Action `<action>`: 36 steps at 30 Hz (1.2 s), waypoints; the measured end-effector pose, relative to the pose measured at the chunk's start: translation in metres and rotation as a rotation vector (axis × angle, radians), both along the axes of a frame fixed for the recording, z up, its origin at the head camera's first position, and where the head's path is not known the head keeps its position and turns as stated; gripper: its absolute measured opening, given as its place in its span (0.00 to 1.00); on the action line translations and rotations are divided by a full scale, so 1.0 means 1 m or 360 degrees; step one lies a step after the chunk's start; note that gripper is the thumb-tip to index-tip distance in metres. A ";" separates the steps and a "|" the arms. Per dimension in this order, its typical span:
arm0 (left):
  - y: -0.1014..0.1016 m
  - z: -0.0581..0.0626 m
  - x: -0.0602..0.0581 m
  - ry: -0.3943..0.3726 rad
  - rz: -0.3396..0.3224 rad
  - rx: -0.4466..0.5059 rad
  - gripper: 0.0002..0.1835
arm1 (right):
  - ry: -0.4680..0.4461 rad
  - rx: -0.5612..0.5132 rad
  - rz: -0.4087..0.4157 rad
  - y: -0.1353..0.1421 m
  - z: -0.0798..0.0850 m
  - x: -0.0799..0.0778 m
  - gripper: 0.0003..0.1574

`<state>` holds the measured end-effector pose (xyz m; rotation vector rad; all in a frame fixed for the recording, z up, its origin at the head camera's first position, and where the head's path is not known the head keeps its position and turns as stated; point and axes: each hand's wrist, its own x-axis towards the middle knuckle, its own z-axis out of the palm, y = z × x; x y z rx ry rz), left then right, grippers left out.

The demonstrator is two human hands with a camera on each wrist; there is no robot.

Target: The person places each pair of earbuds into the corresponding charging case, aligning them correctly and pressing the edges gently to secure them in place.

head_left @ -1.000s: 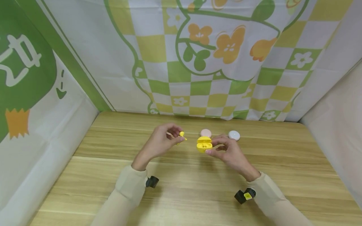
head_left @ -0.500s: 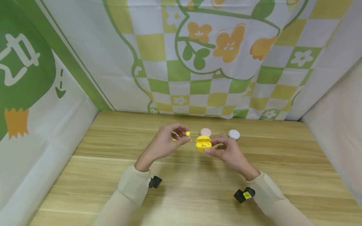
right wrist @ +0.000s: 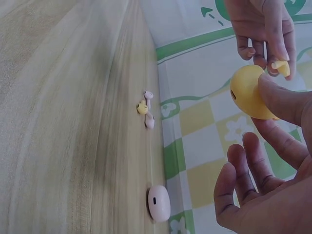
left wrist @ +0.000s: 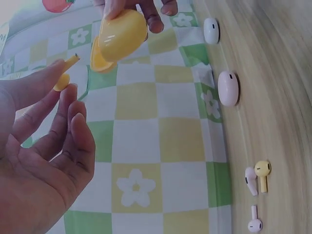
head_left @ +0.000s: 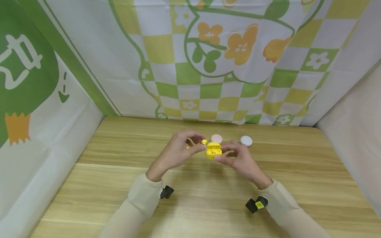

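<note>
— Left hand [head_left: 178, 151] has moved right over the last second, bringing its yellow earbud [head_left: 204, 141] just beside the yellow case [head_left: 213, 152]; the right hand [head_left: 242, 159] has barely shifted.

— What is nearest the person?

— Two beige sleeves [head_left: 146, 195], a small black camera [head_left: 167, 192] at each cuff, above the wooden table [head_left: 193, 215].

— And the fingers?

— On the left, thumb and fingers pinch the earbud, its stem end pointing right, toward the case. On the right, thumb and forefinger grip the case while the other fingers stay clear of it.

— How does the case sit?

— Held in the air with its lid up, the opening facing the person. From the left wrist, a gap shows between it and the earbud.

— Farther back?

— On the table, a pink case [head_left: 216, 138], with a white case [head_left: 246, 141] to its right. Left of the pink one, a loose yellow earbud [left wrist: 263, 168] and two pale earbuds [left wrist: 250, 174] lie near one another.

— And farthest?

— A checked cloth [head_left: 229, 105] in green, yellow and white, behind the table's far edge.
</note>
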<state>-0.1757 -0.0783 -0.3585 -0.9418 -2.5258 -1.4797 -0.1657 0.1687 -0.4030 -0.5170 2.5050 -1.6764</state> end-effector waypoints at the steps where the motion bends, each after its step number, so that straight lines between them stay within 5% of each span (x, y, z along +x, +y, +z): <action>1: 0.001 0.000 0.000 0.0008 -0.0003 0.0000 0.11 | 0.0001 0.0002 0.0002 0.000 0.000 0.000 0.13; 16: 0.016 -0.002 -0.001 0.0227 -0.0046 -0.0130 0.12 | 0.0012 0.0001 0.0042 -0.003 0.001 0.001 0.13; 36: 0.018 -0.004 0.000 0.0308 -0.0032 -0.0279 0.13 | 0.0029 -0.0005 0.0073 -0.004 0.002 0.000 0.12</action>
